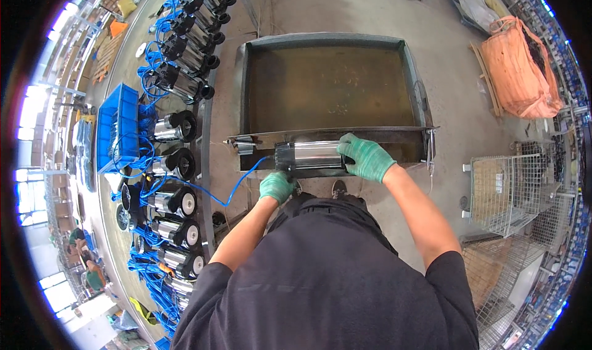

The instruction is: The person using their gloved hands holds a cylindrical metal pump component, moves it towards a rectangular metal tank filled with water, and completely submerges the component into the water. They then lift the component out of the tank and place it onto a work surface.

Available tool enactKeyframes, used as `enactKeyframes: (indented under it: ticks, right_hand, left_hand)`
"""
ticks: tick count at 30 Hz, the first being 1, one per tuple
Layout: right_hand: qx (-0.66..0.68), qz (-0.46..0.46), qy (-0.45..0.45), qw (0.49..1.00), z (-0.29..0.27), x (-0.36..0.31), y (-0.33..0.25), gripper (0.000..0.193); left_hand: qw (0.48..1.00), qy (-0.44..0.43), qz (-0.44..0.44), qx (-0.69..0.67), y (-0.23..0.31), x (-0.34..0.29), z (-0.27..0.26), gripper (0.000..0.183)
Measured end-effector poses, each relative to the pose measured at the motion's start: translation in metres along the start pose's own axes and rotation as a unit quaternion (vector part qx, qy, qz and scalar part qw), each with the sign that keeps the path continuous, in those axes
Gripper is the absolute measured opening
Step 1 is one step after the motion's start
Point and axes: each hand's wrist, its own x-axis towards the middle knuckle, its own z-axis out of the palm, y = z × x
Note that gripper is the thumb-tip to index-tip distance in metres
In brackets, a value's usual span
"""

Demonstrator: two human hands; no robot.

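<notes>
A shiny steel submersible pump (316, 154) with black ends lies on its side across the near end of a metal water tank (324, 40). My right hand (368, 158), in a green glove, is closed round the pump's right end. At the other end my left hand (277, 187), gloved alike, grips the black part from below; its fingertips are partly hidden. From that left end a blue cable (233, 193) runs off to the row of pumps on the left. Murky brownish water (327, 79) fills the tank's large section, beyond a crossbar (370, 129).
Several similar pumps (179, 162) with coiled blue cables line a rack at left, beside a blue crate (126, 125). To the right stand an orange bulk bag (520, 69) and wire mesh cages (509, 193). Small black fittings (243, 144) sit at the tank's left edge.
</notes>
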Motion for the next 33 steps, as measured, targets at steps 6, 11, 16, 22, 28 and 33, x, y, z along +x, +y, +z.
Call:
enactKeyframes:
  ticks: [6, 11, 16, 22, 28, 33]
  right_hand:
    - [0.004, 0.001, 0.014, 1.000, 0.006, 0.006, -0.001, 0.043]
    - [0.025, 0.021, -0.006, 0.999, -0.009, 0.004, -0.008, 0.040]
    - [0.040, 0.037, -0.008, 0.998, 0.003, 0.006, -0.001, 0.050]
    - [0.138, 0.180, 0.201, 0.953, -0.004, -0.063, 0.010, 0.069]
    - [0.150, 0.588, 0.440, 0.662, 0.092, -0.171, 0.133, 0.030]
    - [0.497, 0.490, 0.602, 0.389, 0.125, -0.157, 0.180, 0.014]
  left_hand:
    - [0.999, 0.004, 0.040, 0.032, -0.015, -0.001, -0.017, 0.037]
    - [0.998, -0.024, 0.059, 0.023, -0.002, 0.007, -0.013, 0.037]
    - [1.000, 0.014, 0.023, 0.004, -0.021, 0.012, 0.001, 0.036]
    - [0.991, -0.001, 0.041, -0.130, -0.041, 0.001, -0.010, 0.038]
    - [0.926, 0.222, 0.030, -0.303, -0.068, -0.009, -0.019, 0.029]
    - [0.890, 0.158, 0.019, -0.428, -0.036, 0.002, -0.018, 0.047]
